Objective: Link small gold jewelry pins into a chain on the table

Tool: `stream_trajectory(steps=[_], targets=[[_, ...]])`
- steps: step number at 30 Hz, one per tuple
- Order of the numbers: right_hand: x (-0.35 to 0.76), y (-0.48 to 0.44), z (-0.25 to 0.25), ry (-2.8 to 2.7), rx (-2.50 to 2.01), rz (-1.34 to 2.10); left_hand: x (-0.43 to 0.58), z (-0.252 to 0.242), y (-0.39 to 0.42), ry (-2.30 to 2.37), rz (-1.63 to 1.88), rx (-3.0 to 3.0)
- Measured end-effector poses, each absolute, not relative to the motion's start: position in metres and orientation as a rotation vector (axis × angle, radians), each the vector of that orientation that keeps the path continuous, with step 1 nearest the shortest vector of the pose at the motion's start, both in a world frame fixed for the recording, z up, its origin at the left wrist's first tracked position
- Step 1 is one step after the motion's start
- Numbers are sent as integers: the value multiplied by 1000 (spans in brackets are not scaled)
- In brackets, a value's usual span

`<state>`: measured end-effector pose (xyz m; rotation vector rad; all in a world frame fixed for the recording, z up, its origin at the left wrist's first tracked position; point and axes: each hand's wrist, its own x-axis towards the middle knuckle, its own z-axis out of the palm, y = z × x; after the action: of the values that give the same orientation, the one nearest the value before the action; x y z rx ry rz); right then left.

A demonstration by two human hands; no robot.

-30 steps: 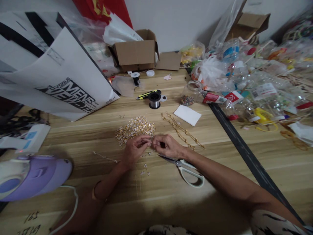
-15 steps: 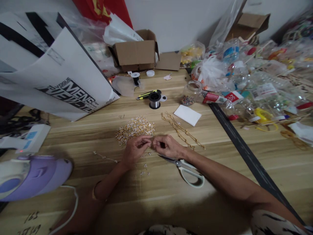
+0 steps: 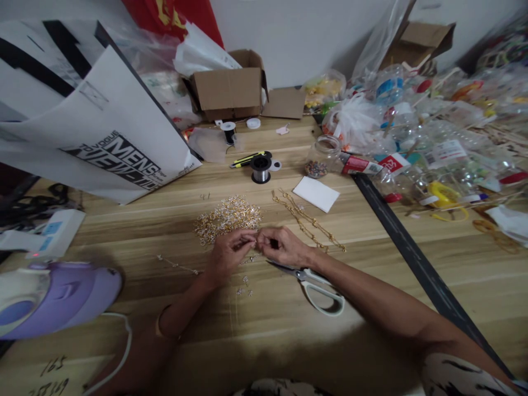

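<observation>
My left hand [image 3: 228, 252] and my right hand [image 3: 281, 246] meet fingertip to fingertip over the wooden table [image 3: 264, 335], both pinched on a tiny metal jewelry piece [image 3: 256, 241] too small to make out. Just beyond them lies a heap of small gold and silver findings [image 3: 228, 217]. A gold chain [image 3: 307, 223] stretches to the right of the heap. Scissors with pale green handles [image 3: 319, 287] lie under my right wrist. A few loose silver bits [image 3: 245, 286] rest near my left wrist.
A spool of wire [image 3: 260, 168], a yellow-black cutter [image 3: 248, 159], a glass jar of beads [image 3: 322, 158] and a white card [image 3: 315, 193] sit farther back. A large printed paper bag [image 3: 99, 132] and cardboard box [image 3: 229, 88] stand behind; plastic clutter [image 3: 437, 137] fills the right. A purple appliance [image 3: 49, 300] is at left.
</observation>
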<state>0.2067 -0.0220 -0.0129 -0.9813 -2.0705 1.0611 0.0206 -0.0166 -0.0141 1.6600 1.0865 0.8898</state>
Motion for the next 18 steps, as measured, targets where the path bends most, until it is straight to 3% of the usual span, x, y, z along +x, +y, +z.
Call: stream_trajectory(steps=[18], targets=[[207,-22,-11,-2105,-981,1045,20,-15,-15,1103,931,1605]])
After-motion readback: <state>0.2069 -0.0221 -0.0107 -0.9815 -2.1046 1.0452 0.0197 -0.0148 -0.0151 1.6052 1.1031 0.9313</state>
